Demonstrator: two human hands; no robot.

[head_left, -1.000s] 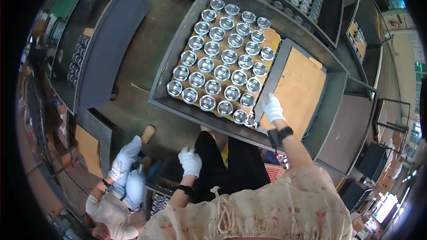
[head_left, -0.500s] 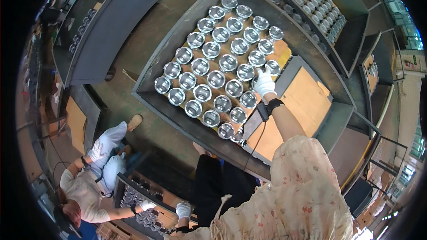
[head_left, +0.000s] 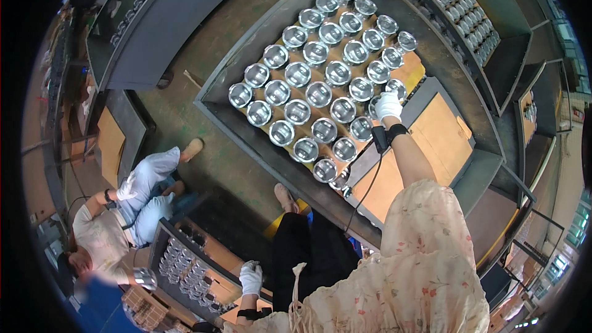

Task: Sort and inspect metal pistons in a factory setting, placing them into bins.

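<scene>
Several shiny metal pistons (head_left: 319, 94) stand upright in rows on brown card sheets inside a large grey metal bin (head_left: 217, 89). My right hand (head_left: 388, 106), in a white glove, reaches over the right edge of the rows. Its fingers are closed around a piston (head_left: 373, 108) that the glove partly hides; another piston (head_left: 396, 89) stands just beyond the fingertips. My left hand (head_left: 251, 278), also gloved, is low beside my dark trousers, near a smaller bin. Its fingers are loosely bent and apart, with nothing visible in them.
A flat brown card (head_left: 431, 139) lies in the bin's right part. A cable (head_left: 368, 194) hangs from my right wrist. At lower left, a co-worker (head_left: 102, 234) holds a shiny piston (head_left: 145, 279) beside a smaller bin of pistons (head_left: 185, 271). More piston bins (head_left: 462, 12) stand at upper right.
My view has shifted, so the big bin sits farther right and higher. My right hand has closed its fingers at the piston. The co-worker's hand has left the smaller bin with a piston.
</scene>
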